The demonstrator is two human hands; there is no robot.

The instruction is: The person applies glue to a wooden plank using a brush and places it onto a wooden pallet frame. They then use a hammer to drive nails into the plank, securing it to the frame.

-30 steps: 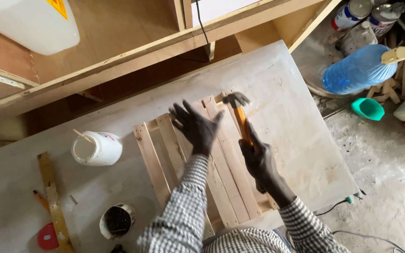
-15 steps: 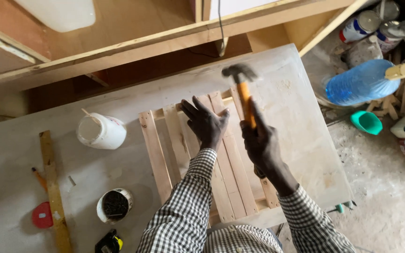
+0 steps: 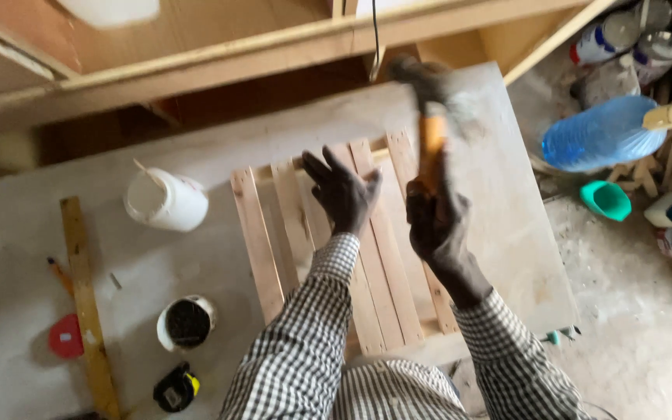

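Wooden slats (image 3: 367, 249), pale and rough-sawn, lie side by side on the dusty grey worktop (image 3: 33, 257), joined into a small slatted panel with narrow gaps between the boards and a cross-piece showing at the far end. It sits square in front of the person, near the middle of the worktop, and looks like a light frame, unpainted, partly covered by checked sleeves.

From the head view, the right hand (image 3: 433, 222) is wrapped tight round the orange handle of a hammer (image 3: 432, 124). The hammer stands raised above the far right part of the panel, its dark head blurred with motion. The left hand (image 3: 342, 190) is spread open, fingers apart, palm down on the slats just left of the hammer handle, pressing on the boards and gripping nothing.

To my eye the step in hand is nailing. Whether a nail stands under the hammer I cannot tell; the blur hides it. A clean blow would call for the hammer face meeting the wood flat and the left fingers staying clear of the strike point.

Off to the left stand a white plastic jug (image 3: 166, 201), a small tub of dark contents (image 3: 187, 322), a long wooden strip (image 3: 85, 303) and a black-and-yellow tape measure (image 3: 176, 388).
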